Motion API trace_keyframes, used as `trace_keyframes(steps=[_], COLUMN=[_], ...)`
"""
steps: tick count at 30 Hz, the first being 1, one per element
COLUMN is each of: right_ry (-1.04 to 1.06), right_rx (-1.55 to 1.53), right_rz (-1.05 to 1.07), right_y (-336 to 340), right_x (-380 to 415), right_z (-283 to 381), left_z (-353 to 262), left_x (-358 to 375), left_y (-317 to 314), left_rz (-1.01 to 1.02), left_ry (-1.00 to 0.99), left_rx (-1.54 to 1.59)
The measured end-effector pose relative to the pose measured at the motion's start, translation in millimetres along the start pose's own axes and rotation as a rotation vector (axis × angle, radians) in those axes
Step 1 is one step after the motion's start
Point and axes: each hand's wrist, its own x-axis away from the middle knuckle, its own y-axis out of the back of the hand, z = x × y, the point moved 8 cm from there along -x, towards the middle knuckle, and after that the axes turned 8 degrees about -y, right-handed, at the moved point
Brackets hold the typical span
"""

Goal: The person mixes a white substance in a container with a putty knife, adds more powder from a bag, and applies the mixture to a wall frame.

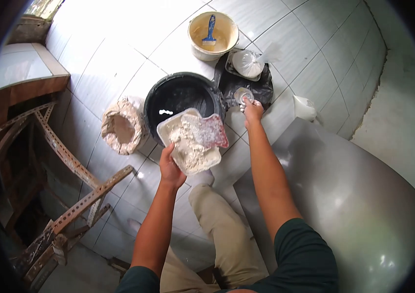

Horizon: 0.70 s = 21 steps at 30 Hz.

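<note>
My left hand (171, 166) grips the near edge of a white plastic tray (162, 129), tilted over the front of a black basin (153, 95). Clumpy white powder (188, 156) lies in the tray. A flat red piece (222, 133) dusted with the same powder rests across its right side. My right hand (252, 110) reaches out to the right of the basin, fingers closed on a small clear plastic cup (242, 94). Beneath the cup spreads a black plastic bag (261, 90) on the floor.
An open paper sack (109, 132) stands left of the basin. Behind are a cream bucket (195, 44) with a blue-handled brush (210, 31) and a tied clear bag of white material (246, 63). A rusty metal frame (70, 168) stands left; a grey sheet (324, 190) lies right.
</note>
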Motion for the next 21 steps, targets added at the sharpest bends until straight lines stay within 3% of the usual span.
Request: trace_keyframes(steps=[2,4,5,6,8,9,11,15,19,21], right_ry=[0.0,-0.19,-0.229,-0.231,-0.085,-0.05,-0.031,0.003,0.217,0.281], right_rx=[-0.008,-0.15,-0.145,-0.142,0.182,0.111,-0.006,-0.185,-0.125,0.048], right_rz=[0.008,0.04,-0.045,-0.046,-0.079,0.099,0.425,0.813,0.92,0.896], right_y=[-8.2,-13.9,-7.4,-7.3,-1.1,-4.8,-14.6,-13.7,-18.1,-27.9], right_x=[-18.3,-27.3,-26.9,-10.7,37.6,33.3,105.5,297.0,442.4,490.1], right_z=[-7.0,-20.2,-23.7,-11.7,35.4,27.4,66.9,173.4,255.5,284.4], left_z=[4.6,1.2,-1.5,-4.0,-9.8,-14.4,-28.0,-64.9,-113.5,-144.3], left_x=[-2.2,-3.9,-1.7,2.6,12.9,19.3,39.8,97.8,167.5,198.0], left_y=[3.2,2.1,1.8,1.5,-3.7,-12.0,-30.2,-87.1,-144.3,-173.9], left_rz=[-0.003,-0.005,-0.013,-0.024,-0.038,-0.033,-0.019,0.042,0.092,0.152], left_ry=[0.049,0.038,0.034,0.032,0.036,0.037,0.026,-0.001,-0.013,-0.035], left_rx=[0.049,0.02,-0.005,-0.028,-0.033,-0.016,0.0,0.091,0.172,0.193])
